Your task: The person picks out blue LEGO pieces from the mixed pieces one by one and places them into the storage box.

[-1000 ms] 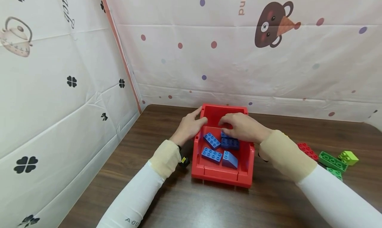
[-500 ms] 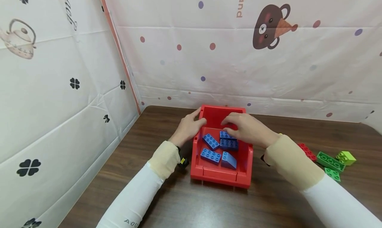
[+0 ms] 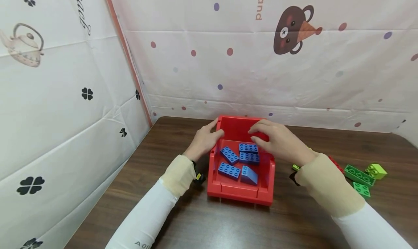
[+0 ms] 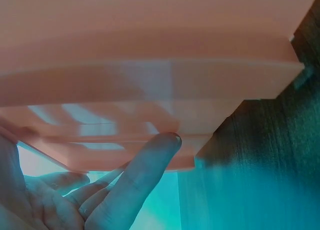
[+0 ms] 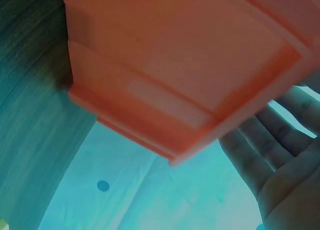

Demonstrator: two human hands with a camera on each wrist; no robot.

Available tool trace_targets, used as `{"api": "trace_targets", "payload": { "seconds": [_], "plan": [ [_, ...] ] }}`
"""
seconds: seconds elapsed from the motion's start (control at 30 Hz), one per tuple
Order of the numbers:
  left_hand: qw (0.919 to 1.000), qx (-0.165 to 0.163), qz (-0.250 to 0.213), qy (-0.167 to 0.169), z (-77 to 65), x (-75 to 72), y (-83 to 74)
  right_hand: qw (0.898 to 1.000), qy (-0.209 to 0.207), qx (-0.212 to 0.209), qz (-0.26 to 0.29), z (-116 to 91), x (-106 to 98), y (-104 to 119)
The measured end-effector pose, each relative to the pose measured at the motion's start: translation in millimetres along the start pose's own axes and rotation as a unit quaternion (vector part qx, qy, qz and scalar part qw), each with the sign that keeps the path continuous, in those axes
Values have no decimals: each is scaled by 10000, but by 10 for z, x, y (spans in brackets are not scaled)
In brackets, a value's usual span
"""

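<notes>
A red open-topped box (image 3: pixel 240 194) stands on the table, holding several blue building bricks (image 3: pixel 229 170), one of them a sloped brick (image 3: pixel 249 175). My left hand (image 3: pixel 204 142) rests against the box's left side, thumb at the rim and forefinger stretched toward the back corner. In the left wrist view a straight digit (image 4: pixel 145 175) touches the red wall. My right hand (image 3: pixel 279 140) hovers over the right rim, thumb and fingers spread apart with nothing between them. Just left of its fingertips lies the rearmost blue brick (image 3: pixel 248 148). The right wrist view shows relaxed fingers beside the box (image 5: pixel 185 54).
Right of the box lie a long green brick (image 3: pixel 359 175), a lime brick (image 3: pixel 376 171) and a lighter green brick (image 3: pixel 361 189). A red brick (image 3: pixel 336 164) is partly hidden by the right sleeve. A printed white sheet (image 3: pixel 202 75) hangs behind the wooden table (image 3: pixel 228 227).
My right hand has drawn off to the right from the rearmost blue brick, which now shows fully. My left hand stays at the box's side. The head view has shifted slightly.
</notes>
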State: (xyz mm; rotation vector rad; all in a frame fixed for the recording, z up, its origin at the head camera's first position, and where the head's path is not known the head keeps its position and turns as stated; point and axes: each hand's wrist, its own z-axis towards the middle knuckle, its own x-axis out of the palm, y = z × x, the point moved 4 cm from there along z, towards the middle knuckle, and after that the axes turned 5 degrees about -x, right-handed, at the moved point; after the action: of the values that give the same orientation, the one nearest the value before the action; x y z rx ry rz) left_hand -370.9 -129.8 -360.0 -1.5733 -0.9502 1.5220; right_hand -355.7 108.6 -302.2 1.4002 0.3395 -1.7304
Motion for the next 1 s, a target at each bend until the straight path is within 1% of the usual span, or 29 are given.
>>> {"api": "trace_targets", "payload": {
  "seconds": [0.2, 0.47, 0.6, 0.73, 0.83, 1.0],
  "plan": [
    [10000, 23, -18, 7, 3, 27, -16, 9997, -202, 83, -129, -121, -120, -35],
    [10000, -3, -93, 22, -9, 60, -17, 9978, -645, 162, 23, -299, -273, -189],
    [9999, -39, -151, -10, -24, 56, -24, 9971, -729, 221, 29, -353, -345, -263],
    [9998, -16, -174, -12, -31, 42, -28, 9964, -620, 584, 19, -383, -417, -345],
    [9999, 27, -145, -13, -34, 33, -22, 9940, -466, 985, -32, -407, -457, -423],
    [9999, 4, 7, -117, -56, 24, 10, 9893, -288, 1414, -209, -460, -504, -614]
  ]
}}
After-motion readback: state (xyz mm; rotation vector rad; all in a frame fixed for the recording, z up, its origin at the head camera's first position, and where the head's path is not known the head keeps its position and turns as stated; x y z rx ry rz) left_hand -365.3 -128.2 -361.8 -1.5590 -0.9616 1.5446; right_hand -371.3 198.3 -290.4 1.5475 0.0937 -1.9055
